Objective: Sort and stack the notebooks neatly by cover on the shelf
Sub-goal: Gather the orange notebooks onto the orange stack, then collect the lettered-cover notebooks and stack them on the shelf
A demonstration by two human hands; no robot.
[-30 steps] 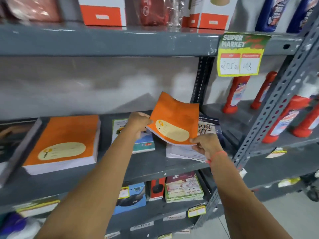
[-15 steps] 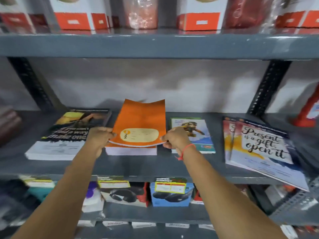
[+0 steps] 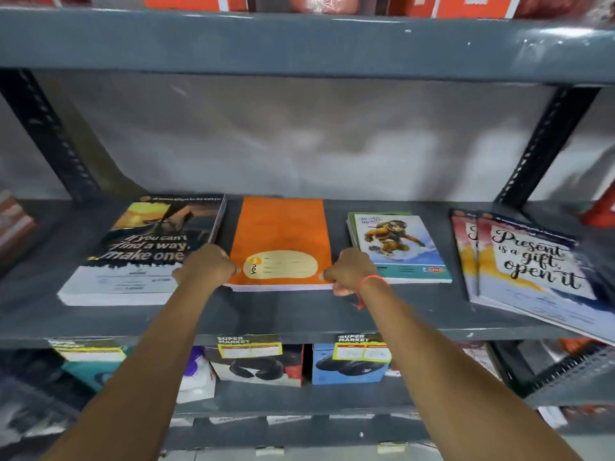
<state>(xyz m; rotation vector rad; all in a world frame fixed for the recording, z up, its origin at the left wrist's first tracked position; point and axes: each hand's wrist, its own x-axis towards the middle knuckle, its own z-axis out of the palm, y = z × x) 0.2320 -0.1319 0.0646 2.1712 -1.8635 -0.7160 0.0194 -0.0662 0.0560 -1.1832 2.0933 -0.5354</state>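
Hands bracket the orange notebook stack [image 3: 281, 242] at its near corners: left hand [image 3: 209, 266] curled against the near-left corner, right hand [image 3: 349, 271] curled against the near-right corner, fingers folded and touching the cover edges rather than spread. Whether either hand pinches the top notebook or only presses the stack's sides cannot be told. Both hands lie equally near; the stack sits straight ahead between them, long axis running away from the person toward the back wall.

Surface: grey metal shelf [image 3: 299, 314], with bare board in front of the stack and clear height below the shelf above. Left of the stack, almost touching, lies the thicker "make one" notebook stack [image 3: 146, 251]; to the right, apart by a strip of bare shelf, the cartoon-cover notebook stack [image 3: 397, 247]; farther right, the "Present is a gift" notebooks [image 3: 529, 264] lie skewed, their near corner overhanging the shelf lip.

Judgement: squaring the orange stack appears nearly complete; the skewed right-hand notebooks likely remain to be straightened.
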